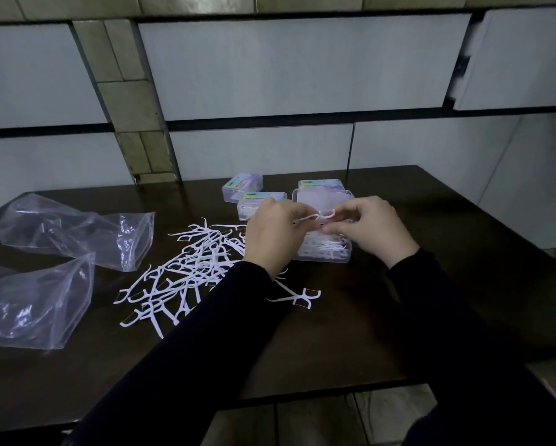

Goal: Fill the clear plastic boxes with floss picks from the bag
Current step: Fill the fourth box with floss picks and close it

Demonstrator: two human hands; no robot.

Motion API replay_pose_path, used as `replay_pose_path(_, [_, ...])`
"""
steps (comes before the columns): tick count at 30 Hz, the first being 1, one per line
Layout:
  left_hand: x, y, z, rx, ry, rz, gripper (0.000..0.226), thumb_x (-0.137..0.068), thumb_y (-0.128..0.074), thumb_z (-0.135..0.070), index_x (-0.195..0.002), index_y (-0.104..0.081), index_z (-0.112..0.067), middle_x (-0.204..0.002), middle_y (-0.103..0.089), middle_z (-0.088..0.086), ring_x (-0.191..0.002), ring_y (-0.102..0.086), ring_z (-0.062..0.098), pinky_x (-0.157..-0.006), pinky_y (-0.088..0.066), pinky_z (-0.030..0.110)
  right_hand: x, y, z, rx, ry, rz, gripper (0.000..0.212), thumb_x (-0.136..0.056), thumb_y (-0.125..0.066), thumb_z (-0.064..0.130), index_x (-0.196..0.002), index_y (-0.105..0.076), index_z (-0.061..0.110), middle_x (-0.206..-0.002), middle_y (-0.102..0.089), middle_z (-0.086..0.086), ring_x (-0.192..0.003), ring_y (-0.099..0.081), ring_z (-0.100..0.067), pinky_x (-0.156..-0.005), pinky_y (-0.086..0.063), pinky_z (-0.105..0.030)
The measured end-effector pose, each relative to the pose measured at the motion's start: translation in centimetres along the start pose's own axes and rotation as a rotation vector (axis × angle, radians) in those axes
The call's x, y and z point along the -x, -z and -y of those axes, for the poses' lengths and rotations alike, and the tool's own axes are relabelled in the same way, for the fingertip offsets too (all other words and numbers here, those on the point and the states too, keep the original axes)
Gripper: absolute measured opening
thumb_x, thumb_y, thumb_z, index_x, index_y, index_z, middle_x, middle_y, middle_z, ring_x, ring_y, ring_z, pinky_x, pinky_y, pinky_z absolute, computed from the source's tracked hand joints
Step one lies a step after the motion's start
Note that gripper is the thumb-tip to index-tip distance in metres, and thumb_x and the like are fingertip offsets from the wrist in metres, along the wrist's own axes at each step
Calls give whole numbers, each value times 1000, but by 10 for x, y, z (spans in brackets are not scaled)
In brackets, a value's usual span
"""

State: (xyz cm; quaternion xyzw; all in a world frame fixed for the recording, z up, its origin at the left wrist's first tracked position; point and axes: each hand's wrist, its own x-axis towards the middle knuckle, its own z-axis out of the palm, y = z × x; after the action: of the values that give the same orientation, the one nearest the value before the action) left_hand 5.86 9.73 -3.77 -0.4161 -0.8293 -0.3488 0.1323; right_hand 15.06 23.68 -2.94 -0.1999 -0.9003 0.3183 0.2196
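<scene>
Both hands, left [272,231] and right [371,228], pinched one pick [318,216] over the part-filled open box [323,249]. Three closed boxes [243,187] sat at twelve o'clock; many loose picks [186,272] remained at nine, beside empty bags [77,233].

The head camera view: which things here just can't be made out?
- Open box: the left hand and right hand cover most of it, so how full it is stays hidden.
- Floss pick between the hands: the fingers cover both ends.
- Closed boxes: label print is too small to read.
- Plastic bags: one is cut off by the left edge.
</scene>
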Motion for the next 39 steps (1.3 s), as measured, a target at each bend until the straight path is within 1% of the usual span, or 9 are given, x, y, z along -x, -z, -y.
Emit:
replay_pose_path(3, [-1, -1, -1, -97, -35, 38, 22, -84, -68, -40, -103, -73, -30, -94, -70, -5, -95, -49, 16, -69, -35, 29, 2, 10, -3, 47, -28, 4, 15, -77, -77, 36, -80, -63, 42, -80, -61, 25, -98, -58, -12, -100, -40, -49])
replay_pose_path(9, [-3, -5, -5, -202, -91, 67, 25, -79, -71, -43, -101, -75, -30, -89, -68, 2, -96, -49, 19, -70, -38, 31, 6, 8, -13, 109, -26, -36, 14, -78, -72, 47, -76, -61, 38, -93, -57, 20, -96, -55, -10, -100, -39, -47])
replay_pose_path(12, [-5, -7, -2, -219, -159, 98, 29, -80, -68, -47, -102, -75, -29, -95, -71, 0, -89, -43, 16, -67, -29, 27, 8, 11, -14, 224, -30, -15, 36, -71, -70, 64, -93, -59, 38, -102, -53, 14, -97, -49, -8, -98, -32, -41])
replay_pose_path(15, [-5, -3, 2, -165, -212, 142, 28, -84, -65, -44, -102, -75, -27, -100, -69, -1, -89, -43, 14, -71, -28, 26, 9, 9, -14, 296, -75, 84, 56, -64, -68, 73, -106, -55, 39, -117, -56, 15, -112, -50, -10, -97, -28, -42])
replay_pose_path(19, [-5, 11, 15, -36, -125, 165, 30, -80, -70, -45, -102, -74, -27, -100, -66, -4, -93, -56, 12, -82, -46, 30, 9, 7, -15, 273, -96, 103, 60, -61, -74, 68, -108, -52, 39, -120, -60, 15, -114, -52, -11, -92, -25, -38])
replay_pose_path(22, [-3, 22, 26, 18, -15, 209, 30, -76, -74, -48, -99, -73, -29, -101, -66, -8, -91, -60, 7, -85, -52, 34, 9, 7, -14, 253, -97, 95, 62, -59, -76, 68, -106, -49, 38, -120, -62, 15, -115, -52, -11, -90, -24, -37])
replay_pose_path(29, [2, 27, 34, -2, 129, 301, 22, -85, -68, -39, -107, -67, -33, -100, -68, -8, -96, -61, 9, -87, -50, 33, 11, 6, -9, 235, -95, 107, 68, -63, -76, 66, -112, -35, 41, -124, -62, 13, -123, -50, -15, -101, -26, -42])
replay_pose_path(35, [1, 27, 32, -8, 115, 253, 15, -85, -69, -37, -99, -72, -33, -100, -71, -9, -92, -61, 6, -86, -51, 32, 12, 2, -8, 196, -85, 91, 83, -62, -76, 65, -130, -33, 44, -125, -62, 13, -122, -51, -17, -103, -25, -44])
replay_pose_path(39, [0, 23, 25, 44, 80, 259, 16, -82, -71, -41, -96, -73, -33, -94, -71, -13, -88, -62, 3, -86, -52, 33, 13, 3, -7, 170, -79, 115, 76, -61, -76, 66, -124, -38, 45, -122, -63, 14, -118, -53, -15, -101, -25, -43])
